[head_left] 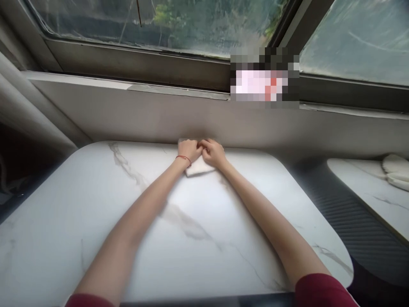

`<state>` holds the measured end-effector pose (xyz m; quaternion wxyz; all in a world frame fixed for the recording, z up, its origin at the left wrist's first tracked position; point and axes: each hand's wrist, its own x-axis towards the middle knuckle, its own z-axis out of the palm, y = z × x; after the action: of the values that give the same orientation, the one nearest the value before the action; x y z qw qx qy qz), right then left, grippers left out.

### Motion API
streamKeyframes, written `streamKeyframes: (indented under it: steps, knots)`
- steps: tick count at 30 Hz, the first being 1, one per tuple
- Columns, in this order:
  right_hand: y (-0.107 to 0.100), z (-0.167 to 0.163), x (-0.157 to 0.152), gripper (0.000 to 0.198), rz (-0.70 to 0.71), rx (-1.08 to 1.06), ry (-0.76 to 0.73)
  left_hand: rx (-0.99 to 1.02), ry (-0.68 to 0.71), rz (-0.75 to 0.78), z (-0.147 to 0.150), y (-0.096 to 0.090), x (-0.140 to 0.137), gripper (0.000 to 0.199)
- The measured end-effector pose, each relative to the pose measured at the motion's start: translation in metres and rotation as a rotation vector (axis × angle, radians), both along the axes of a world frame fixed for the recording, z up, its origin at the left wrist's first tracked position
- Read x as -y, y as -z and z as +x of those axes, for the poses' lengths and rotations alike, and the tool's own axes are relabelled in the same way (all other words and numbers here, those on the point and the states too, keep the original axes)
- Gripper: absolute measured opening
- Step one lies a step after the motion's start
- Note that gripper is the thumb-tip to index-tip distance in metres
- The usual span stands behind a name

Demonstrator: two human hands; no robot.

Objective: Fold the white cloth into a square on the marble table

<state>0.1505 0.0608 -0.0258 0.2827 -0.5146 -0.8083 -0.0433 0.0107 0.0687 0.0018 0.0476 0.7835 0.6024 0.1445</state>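
Note:
A folded white cloth [200, 167] lies on the marble-patterned white table [128, 238], at its far edge by the wall. My left hand [188, 149], with a thin red string on the wrist, rests on the left part of the cloth with its fingers curled into it. Beside it, my right hand [213, 152] is closed on the right part of the cloth. The two hands touch or nearly touch at the fingers, and their fingertips are partly hidden. Both arms reach straight out across the tabletop.
Behind the table stands a pale wall [143, 111] with a window [191, 30] above it. A blurred-out patch [264, 79] covers something on the sill. At the right is another marble-patterned table [361, 175] bearing a pale object [396, 168], past a dark ribbed surface [338, 204].

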Motion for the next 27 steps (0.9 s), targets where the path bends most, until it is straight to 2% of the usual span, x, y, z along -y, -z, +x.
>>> streamKeyframes:
  steps: [6, 14, 21, 27]
  knots:
    - [-0.002, 0.003, -0.009, 0.036, -0.022, -0.063, -0.052, 0.056, -0.043, 0.035, 0.000, 0.000, -0.015, 0.036]
    - [-0.005, -0.007, -0.010, 0.034, -0.052, 0.017, 0.076, 0.070, -0.082, 0.083, 0.000, 0.003, -0.025, 0.039]
    - [-0.010, -0.026, 0.008, 0.038, -0.077, 0.139, 0.252, -0.003, -0.164, 0.041, 0.007, -0.005, -0.004, 0.043]
    - [-0.010, -0.031, 0.035, 0.039, -0.058, 0.141, 0.258, -0.048, -0.148, 0.023, 0.011, -0.008, 0.021, 0.047]
